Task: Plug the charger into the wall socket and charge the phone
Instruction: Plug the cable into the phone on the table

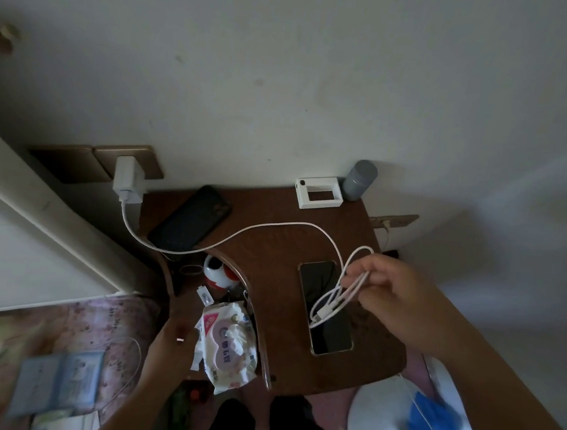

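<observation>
The white charger sits plugged into the gold wall socket at the left. Its white cable runs across the brown table to my right hand, which pinches a bunch of cable loops. The plug end dangles just over a phone that lies screen up on the table. A second, dark phone lies face down near the socket. My left hand hangs low beside a wet wipes pack, fingers curled, holding nothing I can see.
A wet wipes pack, a red and white gadget and small clutter fill the lower shelf. A white frame-shaped device and a grey jar stand at the table's back. A white fan base stands on the floor at right; bedding lies left.
</observation>
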Action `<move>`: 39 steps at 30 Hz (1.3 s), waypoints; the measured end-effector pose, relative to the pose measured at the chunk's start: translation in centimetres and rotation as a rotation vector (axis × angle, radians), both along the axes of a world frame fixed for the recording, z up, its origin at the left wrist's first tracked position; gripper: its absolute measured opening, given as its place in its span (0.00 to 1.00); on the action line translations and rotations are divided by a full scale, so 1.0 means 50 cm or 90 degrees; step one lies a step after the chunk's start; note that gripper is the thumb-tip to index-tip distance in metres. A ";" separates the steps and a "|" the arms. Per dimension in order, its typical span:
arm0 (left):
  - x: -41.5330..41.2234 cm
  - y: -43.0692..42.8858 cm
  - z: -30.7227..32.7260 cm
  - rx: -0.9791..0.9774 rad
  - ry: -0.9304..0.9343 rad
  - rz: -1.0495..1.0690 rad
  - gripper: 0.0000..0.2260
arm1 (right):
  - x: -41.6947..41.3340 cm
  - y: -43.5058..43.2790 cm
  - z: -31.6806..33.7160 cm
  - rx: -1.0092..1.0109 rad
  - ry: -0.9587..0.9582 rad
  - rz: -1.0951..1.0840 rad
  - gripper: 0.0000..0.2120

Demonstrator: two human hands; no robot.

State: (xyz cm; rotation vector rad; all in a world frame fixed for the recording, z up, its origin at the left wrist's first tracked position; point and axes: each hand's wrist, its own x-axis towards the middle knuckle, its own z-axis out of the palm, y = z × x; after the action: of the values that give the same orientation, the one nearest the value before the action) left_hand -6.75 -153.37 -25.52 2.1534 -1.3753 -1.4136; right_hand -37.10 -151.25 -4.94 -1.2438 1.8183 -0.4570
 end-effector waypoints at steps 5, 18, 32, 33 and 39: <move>-0.041 0.011 0.025 -0.016 0.015 -0.049 0.02 | -0.022 0.006 0.033 -0.035 0.112 0.082 0.05; -0.102 0.032 0.061 -0.039 -0.020 -0.129 0.04 | -0.081 0.009 0.030 -0.103 0.100 0.100 0.10; -0.184 0.022 0.093 -0.259 -0.040 -0.255 0.09 | -0.118 0.038 -0.025 -0.161 0.275 0.084 0.06; -0.196 0.015 0.095 -0.270 -0.022 -0.271 0.09 | -0.122 0.041 -0.031 -0.161 0.297 0.082 0.06; -0.255 -0.022 0.090 -0.209 0.043 -0.343 0.10 | -0.131 0.048 -0.053 -0.167 0.354 0.091 0.07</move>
State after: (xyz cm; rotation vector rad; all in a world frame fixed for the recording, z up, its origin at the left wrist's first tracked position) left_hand -19.50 -154.46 -21.02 1.5811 -2.0938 -1.2775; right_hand -43.64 -148.87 -7.59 -1.8033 2.1514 -0.2906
